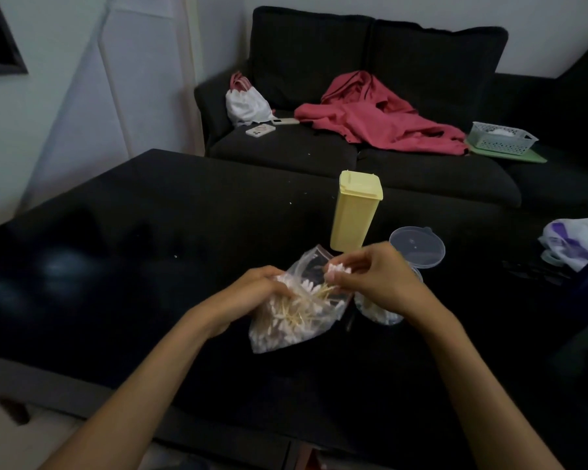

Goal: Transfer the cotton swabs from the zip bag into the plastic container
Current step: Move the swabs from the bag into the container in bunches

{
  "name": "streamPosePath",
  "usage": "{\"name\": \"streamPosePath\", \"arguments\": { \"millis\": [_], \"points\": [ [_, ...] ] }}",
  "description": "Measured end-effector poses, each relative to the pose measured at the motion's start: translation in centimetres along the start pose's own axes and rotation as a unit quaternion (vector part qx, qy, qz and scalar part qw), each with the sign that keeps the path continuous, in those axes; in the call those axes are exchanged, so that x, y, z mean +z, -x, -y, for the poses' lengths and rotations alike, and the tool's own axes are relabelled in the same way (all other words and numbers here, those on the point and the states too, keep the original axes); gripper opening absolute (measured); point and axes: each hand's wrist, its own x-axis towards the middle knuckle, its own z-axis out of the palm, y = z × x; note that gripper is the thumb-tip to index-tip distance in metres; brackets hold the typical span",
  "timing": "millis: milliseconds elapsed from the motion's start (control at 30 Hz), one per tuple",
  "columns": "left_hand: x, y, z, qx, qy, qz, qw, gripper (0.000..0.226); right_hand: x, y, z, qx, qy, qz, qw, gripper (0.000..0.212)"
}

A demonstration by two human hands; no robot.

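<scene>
A clear zip bag (286, 329) full of cotton swabs with wooden sticks lies on the black table (116, 266). My left hand (252, 293) grips the bag's left side near its open mouth. My right hand (374, 276) pinches a small bunch of swabs (336, 269) at the bag's mouth. Just under and behind my right hand sits a clear round plastic container (381, 312) with some swabs in it, mostly hidden by the hand. Its clear round lid (418, 247) lies just behind it.
A tall yellow plastic box (355, 212) stands upright right behind the bag. A white and purple plastic bag (574, 242) lies at the table's right edge. Behind the table is a dark sofa (353, 154) with a pink garment, a white bag, phones and a white basket.
</scene>
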Motion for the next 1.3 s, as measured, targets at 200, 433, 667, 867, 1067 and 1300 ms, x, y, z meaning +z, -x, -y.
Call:
{"name": "streamPosePath", "arguments": {
  "millis": [200, 433, 667, 867, 1067, 1300],
  "points": [
    [0.3, -0.1, -0.5, -0.016, 0.049, -0.021, 0.998, 0.024, -0.6, 0.3, 0.6, -0.09, 0.0, -0.058, 0.994, 0.014],
    [0.8, -0.7, -1.4, 0.014, 0.044, -0.054, 0.997, 0.025, -1.3, 0.3, 0.6, -0.037, -0.068, -0.097, 0.992, 0.01],
    [1.2, -0.2, -1.7, 0.039, 0.006, -0.023, 0.999, 0.032, -1.0, 0.3, 0.6, -0.037, -0.046, -0.107, 0.993, 0.011],
    [1.4, -0.1, -0.7, 0.174, -0.132, -0.011, 0.976, 0.027, -0.6, 0.2, 0.1, -0.004, -0.005, -0.119, 0.993, 0.015],
    [1.5, -0.4, -0.5, 0.183, -0.167, -0.003, 0.969, 0.015, -1.5, 0.1, -0.4, 0.023, -0.029, -0.126, 0.991, 0.016],
    [1.3, -0.3, -0.8, 0.161, -0.146, 0.011, 0.976, 0.014, -1.9, -0.1, -0.8, 0.031, -0.071, -0.171, 0.982, 0.021]
  ]
}}
